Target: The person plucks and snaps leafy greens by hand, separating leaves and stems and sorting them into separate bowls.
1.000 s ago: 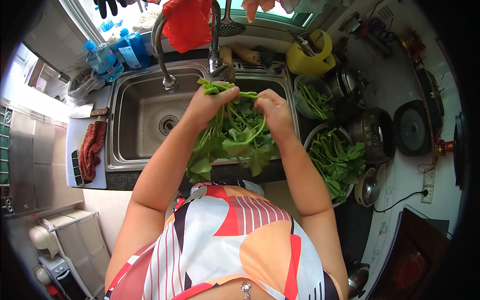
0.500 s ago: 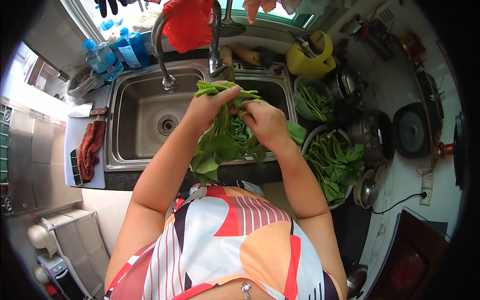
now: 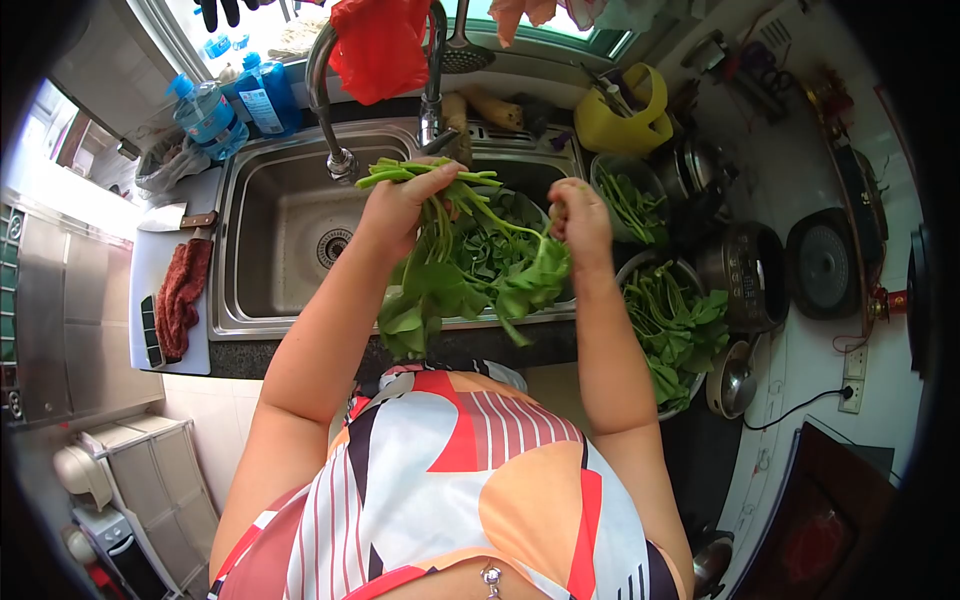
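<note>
A bunch of green leafy stems [image 3: 435,290] is gripped in my left hand [image 3: 400,205], the cut ends poking out above the thumb and the leaves hanging down over the sink's front edge. My right hand [image 3: 582,218] is closed to the right of the bunch, its fingertips pinched at a thin stem end whose leaf droops below; what exactly lies between them is too small to make out. Beneath the hands, more leaves [image 3: 497,245] lie in a bowl in the right basin. Beside it, a bowl [image 3: 695,395] holds leafy stems, and a clear container [image 3: 603,180] holds bare stems.
The left basin [image 3: 285,210] is under the faucet [image 3: 341,163]. A red bag [image 3: 375,50] hangs above. A knife [image 3: 200,221] and brown cloth [image 3: 182,300] lie on a white board [image 3: 150,260] at left. A yellow basket [image 3: 625,115] and a cooker [image 3: 755,275] stand at right.
My right hand has moved away from the bunch to the right, drawing a leafy stem outward. My left hand has shifted slightly left, still holding the bunch.
</note>
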